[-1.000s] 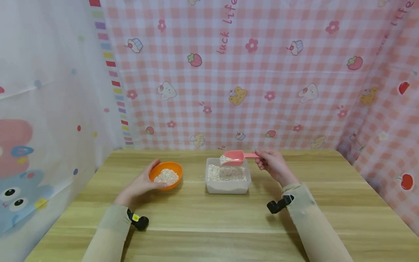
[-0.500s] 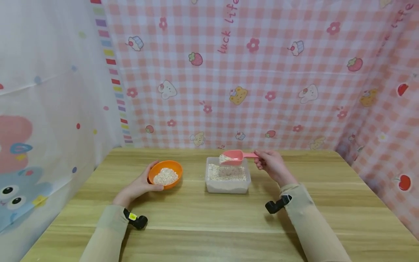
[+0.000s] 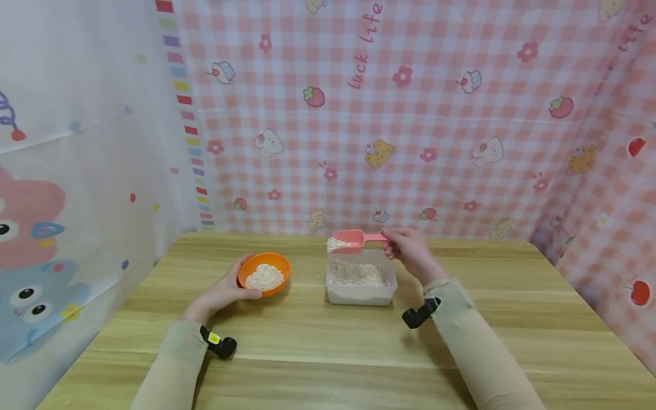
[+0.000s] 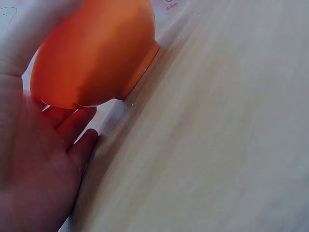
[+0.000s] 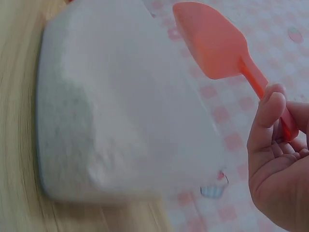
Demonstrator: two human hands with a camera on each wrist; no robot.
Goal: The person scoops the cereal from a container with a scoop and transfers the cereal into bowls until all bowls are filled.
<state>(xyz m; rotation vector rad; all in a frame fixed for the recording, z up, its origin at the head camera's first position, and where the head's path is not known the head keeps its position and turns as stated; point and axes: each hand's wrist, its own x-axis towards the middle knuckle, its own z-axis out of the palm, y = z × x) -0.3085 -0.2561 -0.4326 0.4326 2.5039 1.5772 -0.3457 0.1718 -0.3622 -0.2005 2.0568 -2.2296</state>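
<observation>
An orange bowl (image 3: 279, 263) stands on the table at left, holding a heap of pale flakes (image 3: 265, 277) like oats. My left hand (image 3: 220, 296) grips its left side, the thumb along the near wall; the left wrist view shows the fingers (image 4: 84, 142) beyond the bowl's wall. A pink scoop (image 3: 353, 240) with flakes at its tip hangs level above the far left rim of a clear plastic container (image 3: 361, 295). My right hand (image 3: 412, 253) pinches the scoop's handle between thumb and fingers. More flakes (image 3: 359, 274) lie inside the container.
The wooden table (image 3: 307, 353) extends around both vessels. A pink checked cloth (image 3: 338, 125) hangs behind its far edge, and a white printed cloth (image 3: 102, 165) hangs at left. A black wrist camera (image 3: 421, 313) sits on the right sleeve.
After staying over the container, my right hand has moved left with the loaded scoop, which is now over the container's far left rim. My left hand still holds the bowl.
</observation>
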